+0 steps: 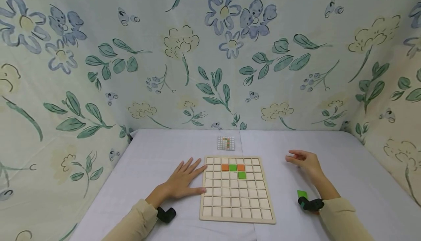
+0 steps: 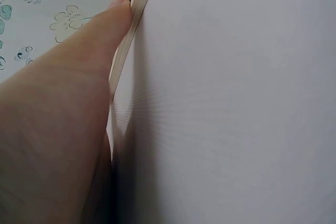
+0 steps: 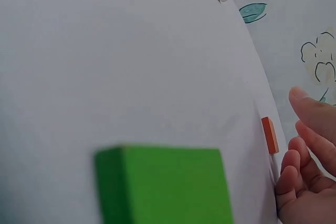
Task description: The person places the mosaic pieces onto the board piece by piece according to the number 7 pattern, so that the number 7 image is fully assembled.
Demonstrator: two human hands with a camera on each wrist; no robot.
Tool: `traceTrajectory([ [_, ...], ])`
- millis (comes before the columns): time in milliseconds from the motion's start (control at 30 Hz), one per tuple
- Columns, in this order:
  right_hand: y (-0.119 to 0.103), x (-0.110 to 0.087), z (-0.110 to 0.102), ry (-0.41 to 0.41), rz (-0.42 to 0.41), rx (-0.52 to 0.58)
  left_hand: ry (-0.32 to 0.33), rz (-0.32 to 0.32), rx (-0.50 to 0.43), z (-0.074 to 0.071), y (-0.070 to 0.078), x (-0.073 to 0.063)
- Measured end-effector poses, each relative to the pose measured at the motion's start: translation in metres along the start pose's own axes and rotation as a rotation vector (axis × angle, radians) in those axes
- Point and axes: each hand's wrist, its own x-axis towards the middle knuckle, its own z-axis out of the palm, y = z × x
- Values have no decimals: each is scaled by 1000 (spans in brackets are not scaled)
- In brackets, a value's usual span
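Note:
A light wooden grid board lies on the table, with orange tiles and green tiles in a few upper cells. My left hand is spread flat beside it, thumb and a fingertip touching its left edge. In the left wrist view, the thumb lies against the board's side. Off to the right of the board, my right hand hovers with loosely bent fingers and no tile visible in it. Near those fingers in the right wrist view stands an orange tile; the head view does not show it.
A loose green tile lies by the right wrist, looming large in the right wrist view. Behind the board sits a small pattern card with a coloured grid. White cloth covers the table; a flowered curtain hangs behind.

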Motion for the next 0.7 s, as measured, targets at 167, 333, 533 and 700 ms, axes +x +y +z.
traceTrajectory([
  [167, 5, 2, 1, 5, 11, -7, 1, 1, -2, 0, 1, 0],
  [333, 7, 2, 3, -3, 7, -8, 4, -1, 1, 0, 0, 0],
  [533, 10, 2, 6, 18, 34, -54, 1, -1, -2, -1, 0, 0],
  [700, 12, 3, 7, 23, 41, -83, -10, -15, 7, -1, 1, 0],
])
